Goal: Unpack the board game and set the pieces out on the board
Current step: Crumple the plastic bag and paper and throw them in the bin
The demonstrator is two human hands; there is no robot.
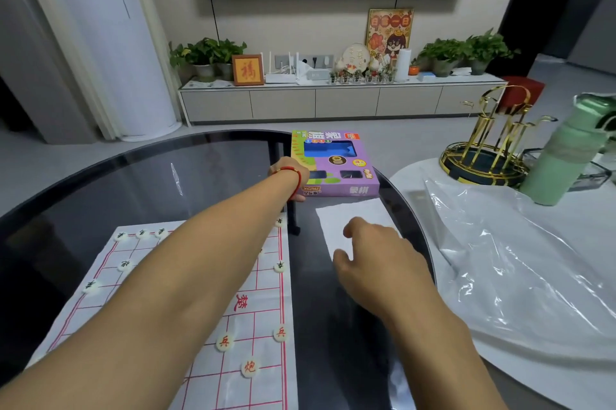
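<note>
Reach is what matters: the left hand (293, 181), with a red cord at its wrist, stretches across the white paper board with red grid lines (253, 306) to the near left corner of the purple cardboard game box (336, 164), which lies flat at the far edge of the dark glass surface (143, 183). Whether that grip has closed on the box I cannot tell. The right hand (376, 259) hovers nearer, fingers loosely curled and holding nothing, over a white paper sheet (353, 213) just before the box; round white pieces (224, 342) already dot the board.

Purple game box (350, 173) reads 象棋 (also XCPAI), pieces (224, 342) 兵, 炮, board (240, 303) 楚.
</note>
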